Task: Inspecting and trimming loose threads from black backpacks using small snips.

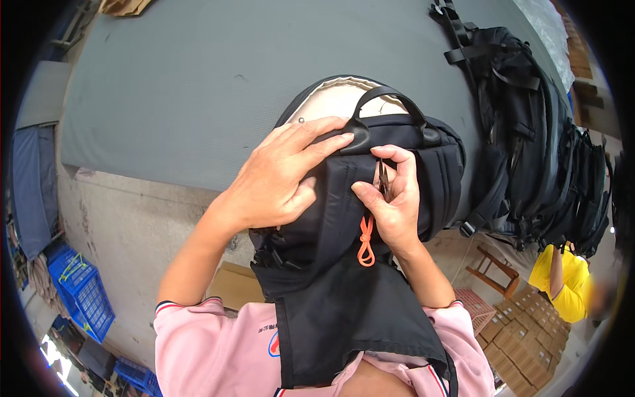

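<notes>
A black backpack (340,192) sits in front of me at the table's edge, its cream lining (334,101) showing along the far side. The fingers of my left hand (278,175) press on the base of its carry handle (390,91), thumb bent in against the fabric; this hand steadies the bag. In my right hand (397,202), dark thread snips (383,178) are pinched between thumb and fingers, blades pointing away from me near the strap seam. An orange cord loop (366,243) hangs below that hand. The snips' handle is partly hidden by my fingers.
A grey-topped table (178,79) stretches ahead. More black backpacks (516,99) stand in a row along the right. At the left is a blue crate (83,291); at lower right are cardboard boxes (522,337), a wooden stool (493,271) and a person in yellow (562,281).
</notes>
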`<state>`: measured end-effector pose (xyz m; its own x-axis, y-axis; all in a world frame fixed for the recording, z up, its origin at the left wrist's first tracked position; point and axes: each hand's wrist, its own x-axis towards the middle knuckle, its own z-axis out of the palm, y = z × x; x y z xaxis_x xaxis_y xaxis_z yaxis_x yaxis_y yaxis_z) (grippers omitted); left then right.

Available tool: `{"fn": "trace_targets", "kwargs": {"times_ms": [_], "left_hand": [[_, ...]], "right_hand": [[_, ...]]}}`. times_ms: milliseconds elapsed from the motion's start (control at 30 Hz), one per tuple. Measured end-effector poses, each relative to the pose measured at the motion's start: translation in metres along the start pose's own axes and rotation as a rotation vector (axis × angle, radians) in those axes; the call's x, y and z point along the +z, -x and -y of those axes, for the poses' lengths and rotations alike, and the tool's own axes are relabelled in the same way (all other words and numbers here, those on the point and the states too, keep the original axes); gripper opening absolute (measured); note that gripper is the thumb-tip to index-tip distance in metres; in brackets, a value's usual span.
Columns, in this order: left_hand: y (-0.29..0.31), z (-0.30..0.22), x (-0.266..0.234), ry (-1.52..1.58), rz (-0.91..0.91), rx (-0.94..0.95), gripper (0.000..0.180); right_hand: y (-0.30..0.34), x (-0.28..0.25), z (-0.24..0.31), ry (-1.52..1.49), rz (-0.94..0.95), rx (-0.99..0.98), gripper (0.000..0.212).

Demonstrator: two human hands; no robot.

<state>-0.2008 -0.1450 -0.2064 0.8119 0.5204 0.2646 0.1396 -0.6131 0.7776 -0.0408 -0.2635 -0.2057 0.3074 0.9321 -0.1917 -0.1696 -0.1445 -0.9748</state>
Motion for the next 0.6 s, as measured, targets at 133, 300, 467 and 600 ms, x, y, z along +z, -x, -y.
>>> {"fn": "trace_targets", "kwargs": {"times_ms": [133,300,467,600], "left_hand": [[-0.006,-0.003,0.009,-0.163,-0.013,-0.008,0.061],[-0.019,0.009,0.032,-0.197,-0.303,0.078,0.049],[-0.026,0.008,0.041,0.146,-0.202,-0.127,0.035],[-0.024,0.021,0.045,0.475,-0.007,-0.358,0.028]], "right_hand": [[-0.002,0.003,0.006,-0.044,0.000,-0.005,0.046],[-0.001,0.005,0.019,-0.135,-0.023,-0.027,0.046],[-0.003,-0.008,0.014,0.282,-0.070,-0.044,0.046],[-0.002,-0.016,0.007,0.400,-0.013,0.047,0.050]]}}
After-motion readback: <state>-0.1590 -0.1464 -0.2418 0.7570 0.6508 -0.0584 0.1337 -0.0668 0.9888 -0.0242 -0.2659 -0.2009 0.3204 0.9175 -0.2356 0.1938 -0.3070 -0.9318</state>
